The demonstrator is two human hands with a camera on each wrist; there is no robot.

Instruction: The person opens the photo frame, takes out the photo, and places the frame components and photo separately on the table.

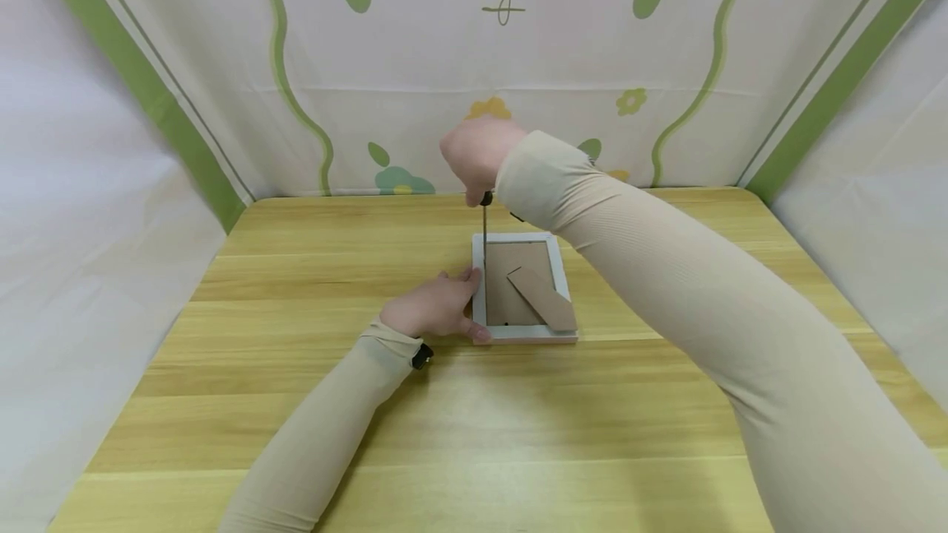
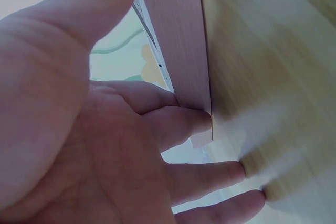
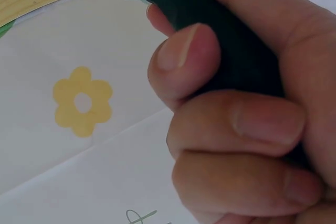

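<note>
A white picture frame lies face down on the table, its brown backing board and slanted stand flap facing up. At its left side, my left hand presses with fairly straight fingers. The thumb rests on the near left corner, while two spread fingers reach past the frame's side edge to the tabletop. Above the far left part of the frame, my right hand grips the dark handle of a screwdriver. Its thin metal shaft points straight down, the tip at the inner left edge of the frame.
The wooden table runs back to a white patterned cloth hung behind it. More white cloth stands at both sides. A small dark thing lies just beyond the frame, partly hidden by my right sleeve.
</note>
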